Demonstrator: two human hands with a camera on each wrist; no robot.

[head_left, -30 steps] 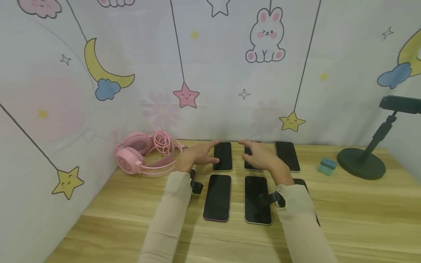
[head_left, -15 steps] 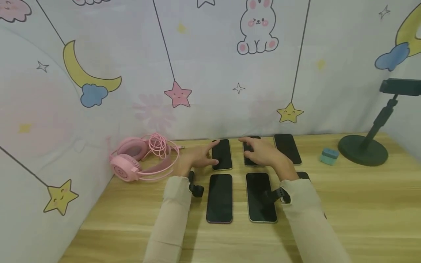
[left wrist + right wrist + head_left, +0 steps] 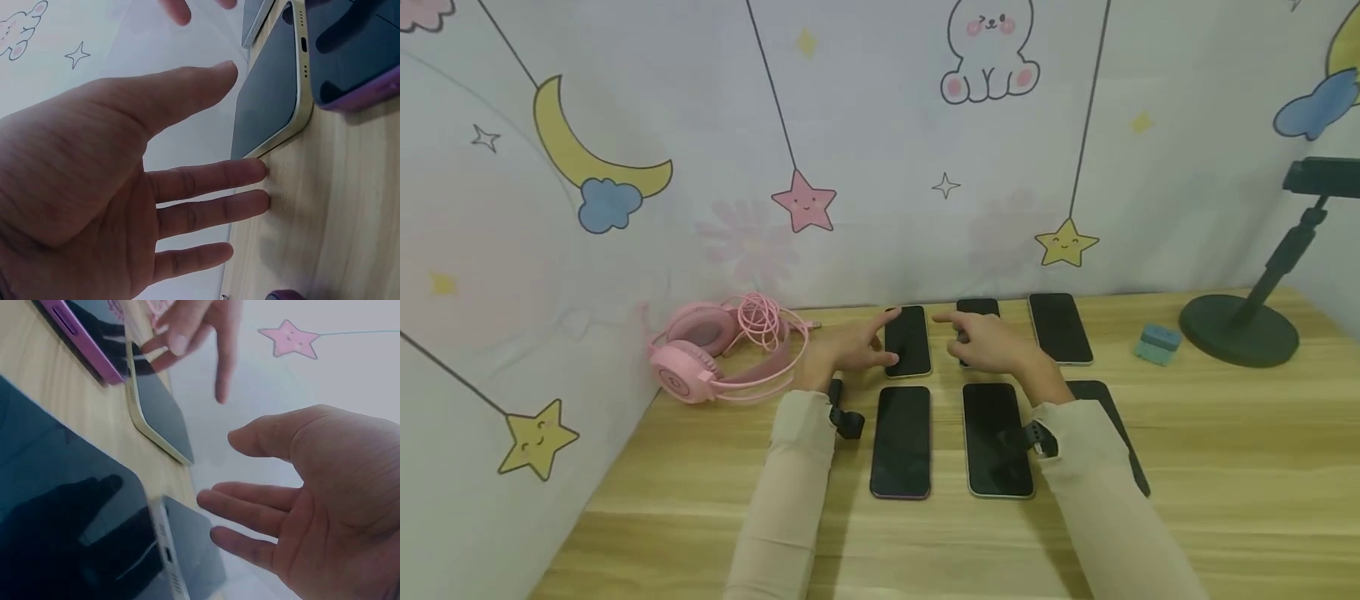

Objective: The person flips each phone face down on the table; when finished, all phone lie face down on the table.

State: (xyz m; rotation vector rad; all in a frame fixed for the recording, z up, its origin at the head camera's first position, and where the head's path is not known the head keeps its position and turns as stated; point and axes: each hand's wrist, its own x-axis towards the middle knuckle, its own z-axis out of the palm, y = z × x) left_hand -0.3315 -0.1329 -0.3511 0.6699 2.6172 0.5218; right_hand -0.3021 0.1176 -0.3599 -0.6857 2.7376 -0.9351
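Observation:
In the head view my left hand [image 3: 847, 345] hovers at the left edge of a black-screened phone [image 3: 912, 340] in the back row, thumb and index finger spread. My right hand [image 3: 997, 343] is over the back middle phone [image 3: 978, 306] and hides much of it; its index finger points left. Both wrist views show fingers extended and nothing held. Nearer me lie a phone with a purple edge [image 3: 901, 442], a phone with a pale edge [image 3: 997, 442] and a dark phone [image 3: 1105, 400] partly under my right sleeve. Another phone [image 3: 1060, 328] lies at back right.
Pink headphones [image 3: 688, 367] with a coiled cable lie at the left of the wooden table [image 3: 880, 550]. To the right are a small blue-green block [image 3: 1158, 344] and a black stand [image 3: 1240, 332] with a round base. A patterned curtain [image 3: 880, 100] rises behind the table's far edge.
The head view has tilted downward, so the scene sits higher in it. Both hands have drawn back slightly from the far edge, uncovering more of the back middle phone's top.

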